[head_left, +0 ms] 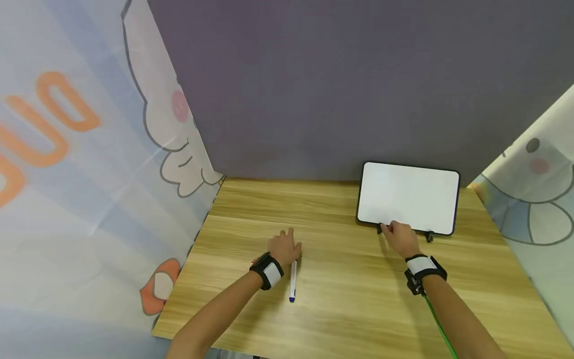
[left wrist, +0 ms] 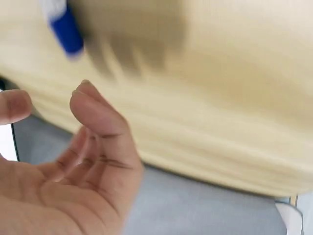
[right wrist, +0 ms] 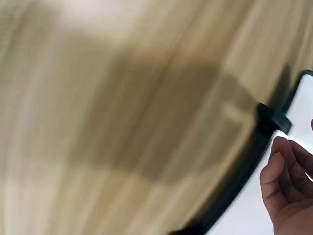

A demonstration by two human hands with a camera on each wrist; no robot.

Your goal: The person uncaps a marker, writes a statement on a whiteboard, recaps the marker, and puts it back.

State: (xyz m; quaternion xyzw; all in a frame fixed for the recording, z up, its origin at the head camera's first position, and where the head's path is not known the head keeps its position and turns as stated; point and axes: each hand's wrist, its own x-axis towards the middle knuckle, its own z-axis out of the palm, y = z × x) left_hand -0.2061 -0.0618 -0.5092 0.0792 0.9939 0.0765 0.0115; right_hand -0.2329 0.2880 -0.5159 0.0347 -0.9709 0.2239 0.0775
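Over the wooden table (head_left: 323, 304), my left hand (head_left: 283, 249) hovers with loosely bent fingers at the upper end of a white marker with a blue end (head_left: 293, 284). In the left wrist view the marker's blue end (left wrist: 67, 32) lies apart from the thumb and index finger, and that hand holds nothing. My right hand (head_left: 402, 239) is at the lower edge of a black-framed whiteboard (head_left: 408, 197). Its fingers bend loosely next to a black foot (right wrist: 273, 120) of the board. Nothing shows between them; whether the fingertips touch the foot is unclear.
The whiteboard stands on two black feet, the right one (head_left: 429, 236) beyond my right hand. A dark grey panel (head_left: 314, 99) rises behind the table. Printed cloth (head_left: 103, 199) hangs at the left, more (head_left: 538, 194) at the right. A green cable (head_left: 437, 321) runs along my right forearm.
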